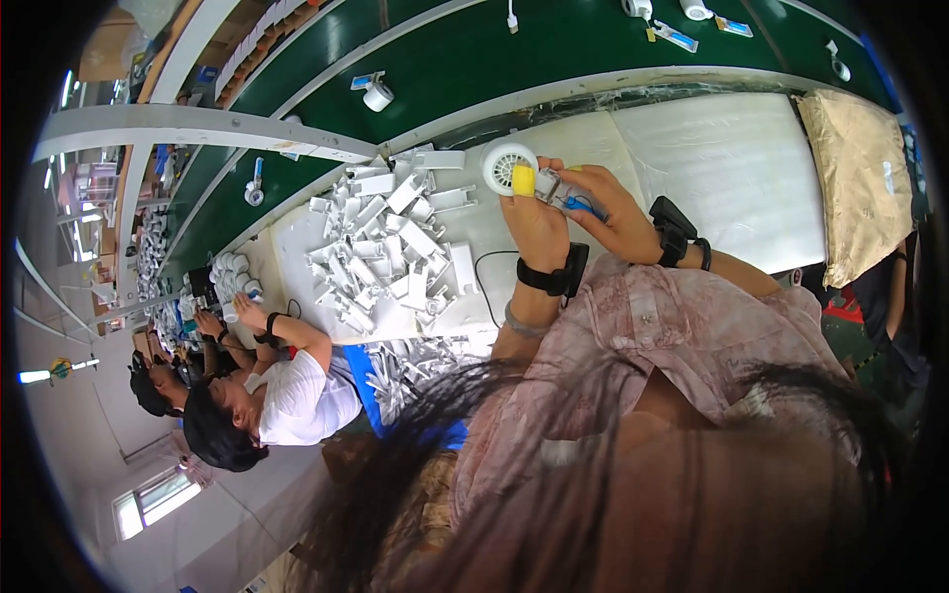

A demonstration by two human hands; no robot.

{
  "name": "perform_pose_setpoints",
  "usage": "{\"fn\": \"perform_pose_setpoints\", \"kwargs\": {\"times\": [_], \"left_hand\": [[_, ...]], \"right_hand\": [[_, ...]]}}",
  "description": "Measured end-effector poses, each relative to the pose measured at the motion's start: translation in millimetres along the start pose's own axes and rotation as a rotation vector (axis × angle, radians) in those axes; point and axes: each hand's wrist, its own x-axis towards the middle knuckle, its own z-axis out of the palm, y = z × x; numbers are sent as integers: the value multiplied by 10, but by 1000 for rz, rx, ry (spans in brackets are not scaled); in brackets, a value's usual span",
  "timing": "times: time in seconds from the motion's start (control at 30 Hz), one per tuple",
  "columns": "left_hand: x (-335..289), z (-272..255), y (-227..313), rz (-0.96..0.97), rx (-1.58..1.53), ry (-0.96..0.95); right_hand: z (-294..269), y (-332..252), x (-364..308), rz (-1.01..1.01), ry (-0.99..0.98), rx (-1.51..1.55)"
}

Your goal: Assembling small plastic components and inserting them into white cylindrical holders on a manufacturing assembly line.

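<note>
Both hands are busy in the head view: my left hand (539, 232) pinches what looks like a small white fan (502, 158) near its round head, a yellow cover (523, 180) on the thumb. My right hand (621, 215) grips the handle end, next to a blue piece (585, 206); I cannot tell how firmly it holds that piece. The fan is above the desk (712, 168), its long axis slanting from the head at upper left down toward my right palm. Left of it lie heaped white parts (395, 237), nearer my left hand.
</note>
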Motion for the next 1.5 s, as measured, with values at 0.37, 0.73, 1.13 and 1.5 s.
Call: {"fn": "perform_pose_setpoints", "kwargs": {"times": [0.37, 0.73, 1.13, 1.5], "left_hand": [[-130, 60, 32, -111, -70, -53], [-158, 39, -35, -79, -131, -37], [-445, -402, 393, 6, -27, 169], [-1473, -1226, 749, 295, -247, 500]], "right_hand": [[27, 17, -58, -32, 92, -71], [33, 35, -85, -69, 164, -61], [148, -149, 255, -461, -136, -451], [1819, 743, 675, -707, -760, -466]]}}
